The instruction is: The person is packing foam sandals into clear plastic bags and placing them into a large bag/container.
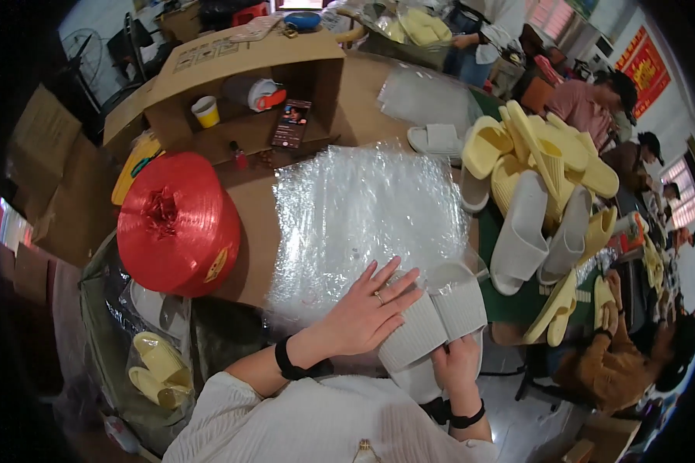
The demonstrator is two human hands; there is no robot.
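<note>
A pair of white slippers (415, 332) lies at the table's front edge, close to my body. My right hand (457, 366) grips the pair from the near side, its fingers partly hidden under the straps. With fingers spread flat, my left hand (372, 305) rests over the near edge of a stack of clear plastic bags (367, 220), its fingertips by the left slipper. The slippers' far ends reach to the right edge of the bags; whether they are inside one I cannot tell.
Left of the bags stands a big red roll of plastic twine (179, 224). Behind is an open cardboard box (243, 69) with a phone (292, 123) and paper cup (206, 112). Yellow and white slippers (552, 158) are heaped at right. Bagged yellow slippers (161, 370) lie lower left. Other people work at right.
</note>
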